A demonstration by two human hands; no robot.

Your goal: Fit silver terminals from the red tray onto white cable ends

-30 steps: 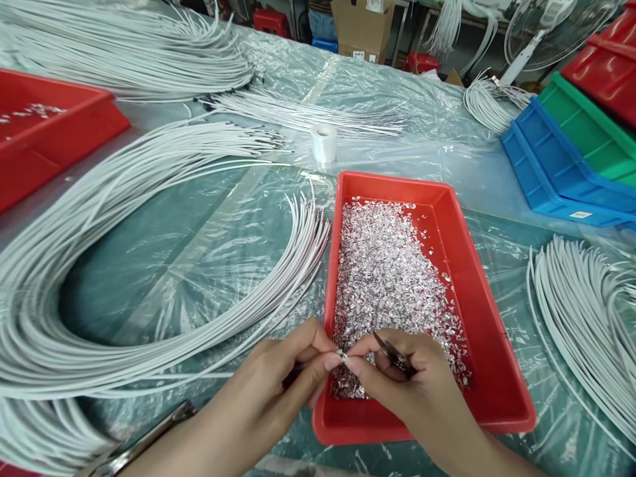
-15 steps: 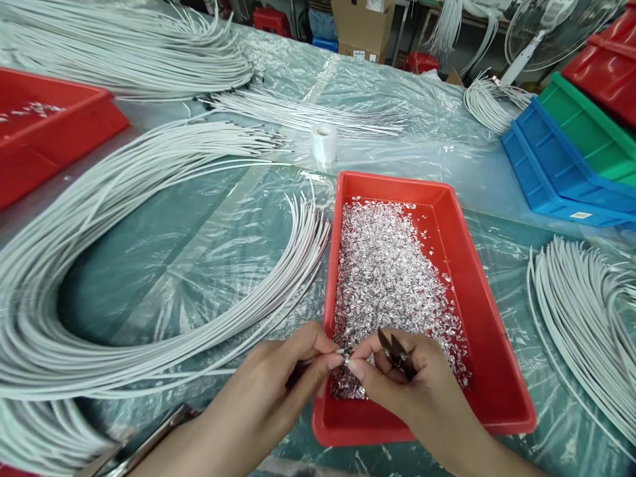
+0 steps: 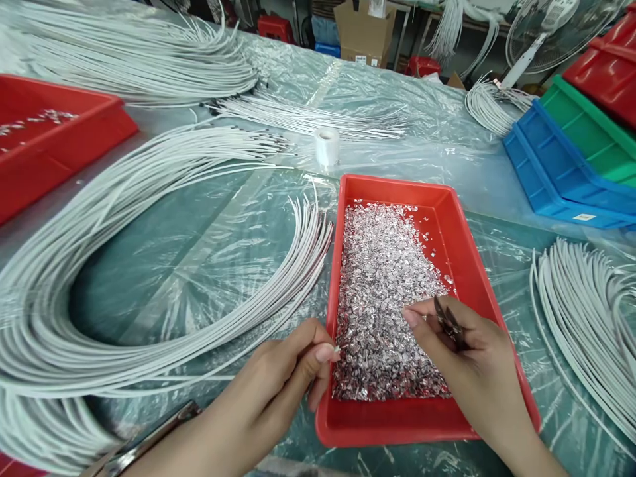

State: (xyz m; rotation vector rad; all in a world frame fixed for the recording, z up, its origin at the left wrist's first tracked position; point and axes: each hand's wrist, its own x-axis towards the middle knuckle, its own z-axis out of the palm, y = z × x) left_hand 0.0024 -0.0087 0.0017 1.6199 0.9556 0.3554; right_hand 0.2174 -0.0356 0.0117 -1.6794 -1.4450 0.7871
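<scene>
My left hand [image 3: 288,377] pinches a white cable between thumb and forefinger at the tray's left rim. The cable's short tip [image 3: 337,349] pokes out past the fingertips. My right hand [image 3: 479,361], over the tray, has its thumb and forefinger together. Small dark thread snips [image 3: 448,324] sit in that hand, blades pointing up; their handles are hidden by the fingers. Underneath is a red tray [image 3: 474,258] with a heap of silvery foil scraps [image 3: 382,278]. A large loop of white cables [image 3: 40,298] lies to the left, its ends bunched beside the tray.
Another red tray [image 3: 64,146] with scraps stands at far left. A roll of clear tape [image 3: 326,147] is behind the middle tray. Stacked blue crates [image 3: 551,169] and another cable coil [image 3: 586,318] are at right. More cables [image 3: 144,59] lie at the back.
My right hand has moved away from the left hand, right and slightly up over the scraps, with the snips still in it. My left hand stays nearly in place with the cable.
</scene>
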